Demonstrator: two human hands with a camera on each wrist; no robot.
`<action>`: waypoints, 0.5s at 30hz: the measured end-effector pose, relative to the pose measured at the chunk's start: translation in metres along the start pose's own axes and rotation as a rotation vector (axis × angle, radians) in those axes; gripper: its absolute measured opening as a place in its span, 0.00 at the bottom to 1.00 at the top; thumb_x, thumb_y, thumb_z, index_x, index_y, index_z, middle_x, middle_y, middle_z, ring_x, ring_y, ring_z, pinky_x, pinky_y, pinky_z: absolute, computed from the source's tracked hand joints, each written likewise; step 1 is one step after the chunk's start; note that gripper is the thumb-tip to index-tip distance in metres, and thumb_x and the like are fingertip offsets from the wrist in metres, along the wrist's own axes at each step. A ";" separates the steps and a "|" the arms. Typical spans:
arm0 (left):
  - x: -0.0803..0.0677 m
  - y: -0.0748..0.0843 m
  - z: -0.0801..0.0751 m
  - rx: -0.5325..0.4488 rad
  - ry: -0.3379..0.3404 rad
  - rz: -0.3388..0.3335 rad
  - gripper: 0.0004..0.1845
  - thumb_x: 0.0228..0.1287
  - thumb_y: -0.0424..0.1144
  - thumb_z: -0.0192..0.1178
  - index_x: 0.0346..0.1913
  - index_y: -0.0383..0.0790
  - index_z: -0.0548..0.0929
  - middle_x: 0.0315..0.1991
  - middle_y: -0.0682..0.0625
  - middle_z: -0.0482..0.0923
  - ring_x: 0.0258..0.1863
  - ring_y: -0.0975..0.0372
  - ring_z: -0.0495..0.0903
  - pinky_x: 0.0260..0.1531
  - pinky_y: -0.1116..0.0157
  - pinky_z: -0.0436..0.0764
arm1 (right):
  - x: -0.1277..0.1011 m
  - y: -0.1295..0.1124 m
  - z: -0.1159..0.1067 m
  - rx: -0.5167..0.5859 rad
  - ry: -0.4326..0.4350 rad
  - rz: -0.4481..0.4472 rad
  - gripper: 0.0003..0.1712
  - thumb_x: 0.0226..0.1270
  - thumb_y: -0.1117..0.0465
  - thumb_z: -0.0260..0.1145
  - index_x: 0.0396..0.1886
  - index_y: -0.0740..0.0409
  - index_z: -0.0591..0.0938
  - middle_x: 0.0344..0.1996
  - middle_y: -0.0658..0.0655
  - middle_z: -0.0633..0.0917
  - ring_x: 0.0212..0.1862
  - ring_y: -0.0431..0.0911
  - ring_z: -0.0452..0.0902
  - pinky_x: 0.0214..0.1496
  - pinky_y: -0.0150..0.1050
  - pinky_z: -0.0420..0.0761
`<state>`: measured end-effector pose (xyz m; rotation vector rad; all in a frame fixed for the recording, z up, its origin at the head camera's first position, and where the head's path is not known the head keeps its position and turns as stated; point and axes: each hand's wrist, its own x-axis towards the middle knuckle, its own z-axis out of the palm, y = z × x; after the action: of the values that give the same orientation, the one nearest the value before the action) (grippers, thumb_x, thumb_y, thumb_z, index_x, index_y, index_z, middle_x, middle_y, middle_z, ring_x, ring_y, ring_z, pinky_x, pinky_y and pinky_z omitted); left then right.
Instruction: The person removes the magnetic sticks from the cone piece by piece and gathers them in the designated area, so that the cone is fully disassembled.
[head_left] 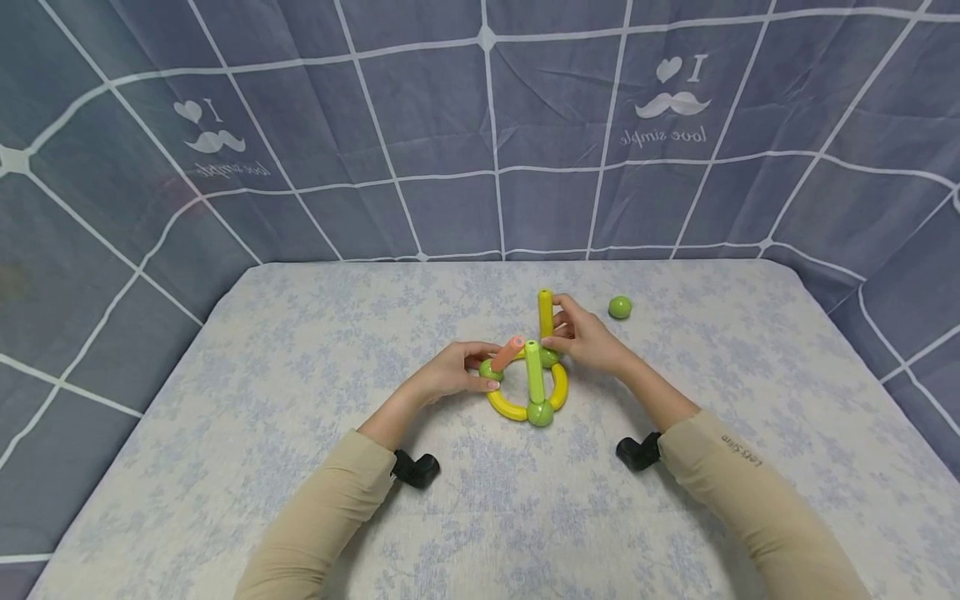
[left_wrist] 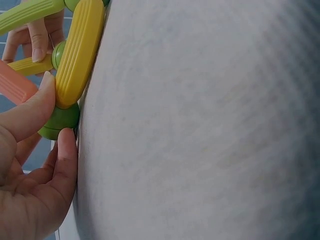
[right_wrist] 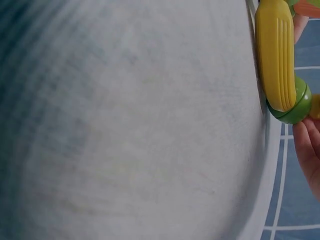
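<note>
On the table lies a ring of curved yellow bars (head_left: pixel 508 407) joined by green balls (head_left: pixel 540 414). A light green stick (head_left: pixel 536 375) stands upright from the front ball, and an orange stick (head_left: pixel 507 354) leans up from the left one. My left hand (head_left: pixel 452 372) pinches the left green ball (left_wrist: pixel 62 120) between thumb and fingers, beside the orange stick. At the back of the ring my right hand (head_left: pixel 591 340) grips an upright yellow stick (head_left: pixel 546 314) near its foot, just above the back ball. In the right wrist view its fingers (right_wrist: pixel 306 145) are partly cut off.
A loose green ball (head_left: pixel 620 307) lies to the right behind the right hand. The table (head_left: pixel 480 517) has a pale blue floral cover. Behind it hangs a blue-grey checked curtain (head_left: pixel 435 100). A black wrist mount (head_left: pixel 416 470) sits at each sleeve cuff.
</note>
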<state>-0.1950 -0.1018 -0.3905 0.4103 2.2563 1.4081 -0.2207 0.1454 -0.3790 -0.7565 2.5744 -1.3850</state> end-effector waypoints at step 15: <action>0.000 -0.002 0.000 0.006 -0.008 -0.004 0.30 0.52 0.30 0.69 0.61 0.38 0.74 0.51 0.44 0.74 0.45 0.57 0.72 0.40 0.66 0.74 | 0.001 -0.008 -0.004 0.121 0.059 0.125 0.32 0.62 0.72 0.62 0.64 0.62 0.60 0.42 0.68 0.73 0.38 0.57 0.79 0.39 0.44 0.79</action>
<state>-0.1952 -0.1028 -0.3918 0.4122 2.2546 1.3956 -0.2207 0.1445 -0.3702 -0.5354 2.5049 -1.5286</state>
